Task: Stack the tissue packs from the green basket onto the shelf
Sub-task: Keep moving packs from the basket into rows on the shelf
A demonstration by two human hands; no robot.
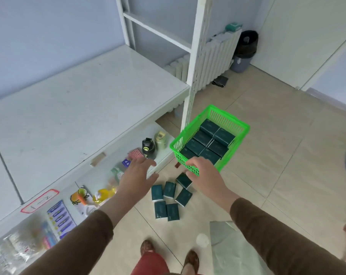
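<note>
The right hand (203, 175) grips the near rim of the green slatted plastic basket (235, 124), fingers curled over its edge. The basket holds about 7 dark green rectangular tissue packs (206, 135), just beyond that grip. The left hand (137, 175) hovers spread wide, holding nothing, left of the grip. 6 loose dark green packs (169, 199) lie on the beige tiled floor (277, 155) below and between both hands. The white metal shelf (79, 100) stands far left of the grip.
</note>
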